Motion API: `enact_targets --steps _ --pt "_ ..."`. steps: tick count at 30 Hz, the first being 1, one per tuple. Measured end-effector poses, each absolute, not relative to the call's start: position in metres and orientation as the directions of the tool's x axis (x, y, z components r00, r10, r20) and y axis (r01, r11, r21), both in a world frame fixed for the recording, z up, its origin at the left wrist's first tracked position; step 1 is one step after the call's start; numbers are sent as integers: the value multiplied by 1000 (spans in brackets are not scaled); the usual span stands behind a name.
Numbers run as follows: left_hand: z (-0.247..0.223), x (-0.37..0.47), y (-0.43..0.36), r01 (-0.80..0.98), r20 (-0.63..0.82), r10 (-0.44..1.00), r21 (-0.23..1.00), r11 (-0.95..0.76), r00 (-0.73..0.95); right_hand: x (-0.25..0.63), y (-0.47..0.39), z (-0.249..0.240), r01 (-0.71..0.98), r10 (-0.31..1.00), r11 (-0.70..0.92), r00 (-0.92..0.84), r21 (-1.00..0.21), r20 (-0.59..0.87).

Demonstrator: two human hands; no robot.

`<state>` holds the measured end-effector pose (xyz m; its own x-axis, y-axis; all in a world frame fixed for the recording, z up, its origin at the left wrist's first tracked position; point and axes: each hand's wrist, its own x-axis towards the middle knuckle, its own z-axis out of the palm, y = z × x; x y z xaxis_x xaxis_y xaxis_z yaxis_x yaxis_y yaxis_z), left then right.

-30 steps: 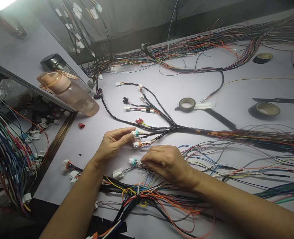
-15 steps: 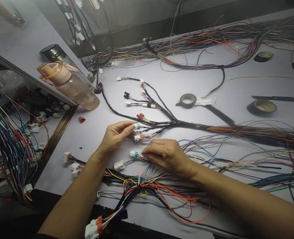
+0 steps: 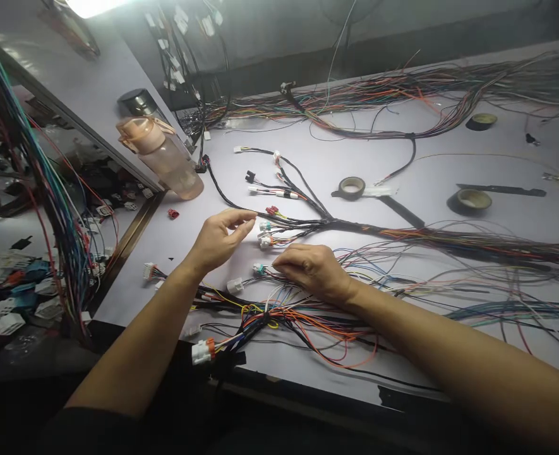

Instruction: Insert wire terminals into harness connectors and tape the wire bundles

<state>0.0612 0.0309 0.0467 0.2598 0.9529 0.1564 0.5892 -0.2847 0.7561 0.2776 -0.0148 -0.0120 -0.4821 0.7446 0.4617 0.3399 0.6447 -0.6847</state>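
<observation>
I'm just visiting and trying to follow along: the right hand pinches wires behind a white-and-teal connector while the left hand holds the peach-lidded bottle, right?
The left hand isn't holding the peach-lidded bottle; the head view shows it open beside the harness connectors, apart from the bottle. The right hand does pinch wires behind a white-and-teal connector.

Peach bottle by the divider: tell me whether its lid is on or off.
On: the lid covers the top of the bottle.

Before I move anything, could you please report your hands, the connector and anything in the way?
Left hand open, nothing gripped. Right hand pinching wires behind lower teal connector. Loose orange wires just below.
</observation>
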Motion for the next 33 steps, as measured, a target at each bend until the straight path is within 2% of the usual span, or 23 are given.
enact_targets --steps 2,8,12,15,19,22,25,30,33 --pt "52 51 17 618 159 944 722 -310 288 277 -15 -12 348 741 652 -480 -674 469" --pt "40 37 -17 601 -15 887 741 -300 462 276 -15 -13 360 726 676 -470 -643 502" --pt "35 44 -16 595 -60 856 744 -305 514 276 -16 -13 369 728 680 -437 -633 528" --pt "37 49 -10 580 -47 855 754 -309 517 277 -17 -11 364 726 684 -426 -632 540" --pt "32 53 -4 454 -13 895 865 -213 446 278 -18 -6 348 704 710 -365 -613 609" --pt "23 55 -3 296 -1 921 947 -124 390 276 -20 -2 408 665 737 -303 -538 682" --pt "17 54 -2 214 2 928 973 -88 373 275 -21 2 481 636 742 -285 -467 717" --pt "14 47 0 226 49 929 964 -141 367 274 -20 3 519 629 733 -271 -440 729" --pt "12 44 2 300 152 916 914 -273 370 276 -18 4 546 672 686 -221 -482 707"
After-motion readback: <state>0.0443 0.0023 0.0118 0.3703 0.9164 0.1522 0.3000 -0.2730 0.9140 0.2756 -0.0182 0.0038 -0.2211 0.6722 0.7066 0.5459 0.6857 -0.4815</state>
